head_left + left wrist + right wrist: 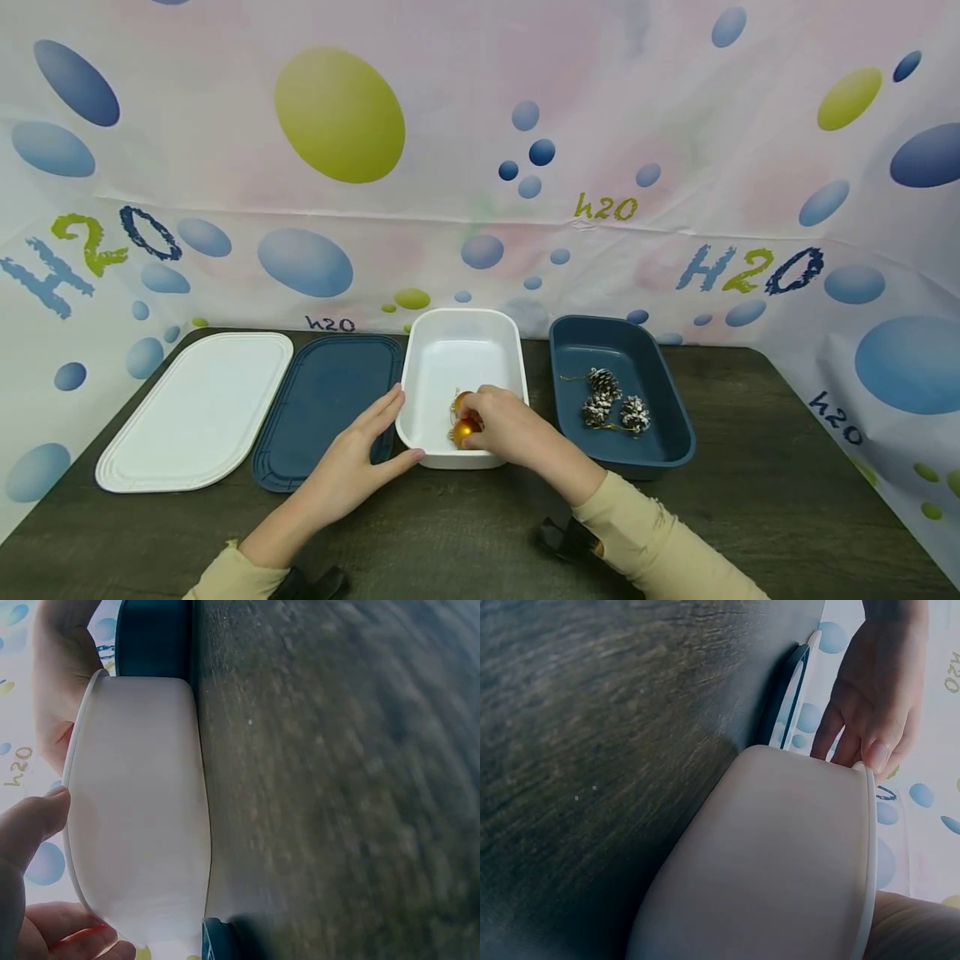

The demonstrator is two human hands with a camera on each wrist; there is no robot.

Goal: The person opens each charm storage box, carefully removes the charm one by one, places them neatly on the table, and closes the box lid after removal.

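Observation:
A white rectangular container [465,350] stands at the table's middle with shiny orange-gold Christmas baubles [465,430] at its near end. My right hand [513,427] reaches over the near right side, its curled fingers holding a bauble; they partly cover the baubles. With fairly straight fingers, my left hand [351,467] touches the container's left rim, its thumb at the near left corner. The left wrist view shows the container's outer wall [142,795] and the left thumb [34,825] at the rim. From the right wrist, the left hand [877,697] appears beyond the wall.
To the right, a dark blue container [675,417] holds several frosted pine cones [603,383] with gold strings. A white lid [195,412] and a dark blue lid [330,408] lie to the left on the dark wooden table [780,492]. A patterned curtain [450,100] hangs behind.

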